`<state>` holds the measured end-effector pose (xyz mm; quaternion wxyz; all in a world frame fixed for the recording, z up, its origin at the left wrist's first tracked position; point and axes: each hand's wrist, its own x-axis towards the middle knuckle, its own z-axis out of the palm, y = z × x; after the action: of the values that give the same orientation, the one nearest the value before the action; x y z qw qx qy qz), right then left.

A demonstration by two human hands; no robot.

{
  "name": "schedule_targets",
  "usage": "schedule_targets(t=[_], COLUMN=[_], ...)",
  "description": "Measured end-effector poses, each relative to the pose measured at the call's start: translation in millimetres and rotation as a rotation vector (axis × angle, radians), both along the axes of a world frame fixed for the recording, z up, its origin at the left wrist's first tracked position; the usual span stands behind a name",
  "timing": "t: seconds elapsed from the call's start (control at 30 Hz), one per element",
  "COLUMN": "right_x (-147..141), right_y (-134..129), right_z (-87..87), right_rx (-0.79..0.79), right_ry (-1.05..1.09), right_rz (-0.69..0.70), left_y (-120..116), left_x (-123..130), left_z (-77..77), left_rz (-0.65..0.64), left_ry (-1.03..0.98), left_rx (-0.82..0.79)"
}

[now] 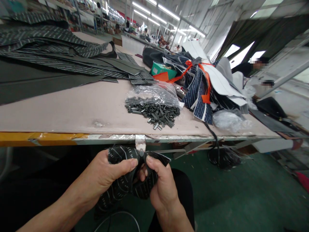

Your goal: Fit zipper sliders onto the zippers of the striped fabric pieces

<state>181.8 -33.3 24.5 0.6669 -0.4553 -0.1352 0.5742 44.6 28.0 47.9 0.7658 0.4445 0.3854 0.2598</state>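
A dark patterned fabric piece point(120, 187) with light lines and lettering hangs below the table's front edge, over my lap. My left hand point(109, 172) grips it from the left, thumb pressed on top. On the right side my right hand point(161, 180) pinches the same fabric, its thumb pointing up near a small dark round part point(141, 154). That part sits between my two thumbs, just under a whitish metal tab point(140, 142) at the table edge. Fabric hides most of my fingers.
Small dark metal pieces point(159, 112) spill from a clear plastic bag point(156, 91) on the table point(60, 109). Dark fabric strips point(72, 66) lie left; a green box point(163, 71) and bundled navy pieces point(196, 93) lie right. A person point(249, 67) is at far right.
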Motion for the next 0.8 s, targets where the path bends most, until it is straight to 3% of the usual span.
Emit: schedule_targets(t=[0.27, 0.57, 0.7, 0.8], right_x=[0.2, -2.7, 12.9, 26.0], right_y=[0.0, 8.1, -6.5, -25.0], right_z=[0.5, -1.5, -9.9, -20.0], right_rx=[0.046, 0.138, 0.186, 0.200], right_ry=[-0.017, -0.046, -0.283, -0.465], right_rz=[-0.006, -0.044, 0.055, 0.204], left_y=[-1.1, 7.1, 7.9, 0.8], left_x=[-1.6, 3.3, -8.6, -22.1], left_z=[-4.4, 3.8, -5.0, -15.8], left_rz=[0.013, 0.111, 0.072, -0.046], left_ry=[-0.009, 0.140, 0.147, 0.186], left_rx=[0.034, 0.121, 0.033, 0.050])
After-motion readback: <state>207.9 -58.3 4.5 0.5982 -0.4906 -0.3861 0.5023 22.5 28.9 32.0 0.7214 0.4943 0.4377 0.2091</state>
